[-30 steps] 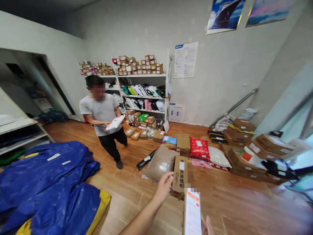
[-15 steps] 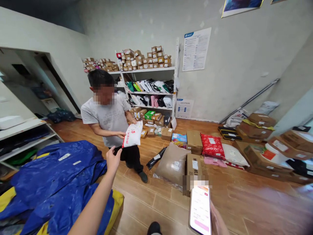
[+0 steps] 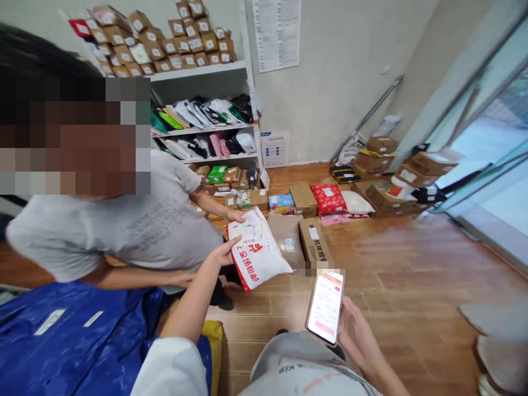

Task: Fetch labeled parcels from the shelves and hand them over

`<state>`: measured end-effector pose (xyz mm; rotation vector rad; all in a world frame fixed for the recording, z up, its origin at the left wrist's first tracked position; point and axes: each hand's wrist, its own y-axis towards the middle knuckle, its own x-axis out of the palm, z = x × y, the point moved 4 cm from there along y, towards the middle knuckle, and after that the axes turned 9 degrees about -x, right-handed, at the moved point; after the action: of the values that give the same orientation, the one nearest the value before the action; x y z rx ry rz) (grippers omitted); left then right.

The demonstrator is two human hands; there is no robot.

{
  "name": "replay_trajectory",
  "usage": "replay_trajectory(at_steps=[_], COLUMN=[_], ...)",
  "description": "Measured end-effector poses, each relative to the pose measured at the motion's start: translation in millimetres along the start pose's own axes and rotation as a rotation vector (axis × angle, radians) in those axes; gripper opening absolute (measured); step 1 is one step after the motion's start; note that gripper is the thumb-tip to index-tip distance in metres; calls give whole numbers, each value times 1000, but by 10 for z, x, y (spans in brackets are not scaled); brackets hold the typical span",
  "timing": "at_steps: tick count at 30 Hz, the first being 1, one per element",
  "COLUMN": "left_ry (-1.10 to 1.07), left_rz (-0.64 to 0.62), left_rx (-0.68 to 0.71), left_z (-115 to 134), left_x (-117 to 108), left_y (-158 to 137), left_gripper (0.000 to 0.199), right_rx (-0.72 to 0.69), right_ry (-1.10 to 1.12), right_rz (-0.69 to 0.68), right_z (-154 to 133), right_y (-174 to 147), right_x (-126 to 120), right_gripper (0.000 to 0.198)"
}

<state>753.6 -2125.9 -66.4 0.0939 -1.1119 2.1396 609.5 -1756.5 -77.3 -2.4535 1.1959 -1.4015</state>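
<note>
We find the left hand (image 3: pixel 225 253) with its grip clamped on the left edge of a white plastic mailer with red lettering (image 3: pixel 272 256), thumb uppermost. We place this mailer in the air above the brown plank-patterned floor (image 3: pixel 379 275). A co-worker's hand (image 3: pixel 235 215) is at its upper left corner. We record the right hand (image 3: pixel 352 327), its grip clasping a slim rectangular smartphone with a lit screen (image 3: pixel 325 305).
</note>
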Motion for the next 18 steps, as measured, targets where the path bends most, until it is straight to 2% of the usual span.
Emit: replay_trajectory(at_steps=[2,5,10,13,18], left_ry=[-63,-177,-510,-572,-591], left_rz=[-95,-154,-75,-80,-147], left_rx=[-62,-20,99,151,202], left_z=[-202,-524,-1024,-1196,-1371], left_x=[187,626,1529,1922,2367], left_y=[22,23,36,39,-5], left_gripper=[44,48,49,49,49], right_rx=[-46,-129,-238,-272,-352], right_ry=[8,30,32,30,14], right_rz=[29,79,142,164,127], right_z=[-71,-242,-608,-786,-1043], right_y=[-19,-74,-235,-343,-474], right_x=[-39,-109,-186,-155,-146], right_gripper=[27,29,29,35,47])
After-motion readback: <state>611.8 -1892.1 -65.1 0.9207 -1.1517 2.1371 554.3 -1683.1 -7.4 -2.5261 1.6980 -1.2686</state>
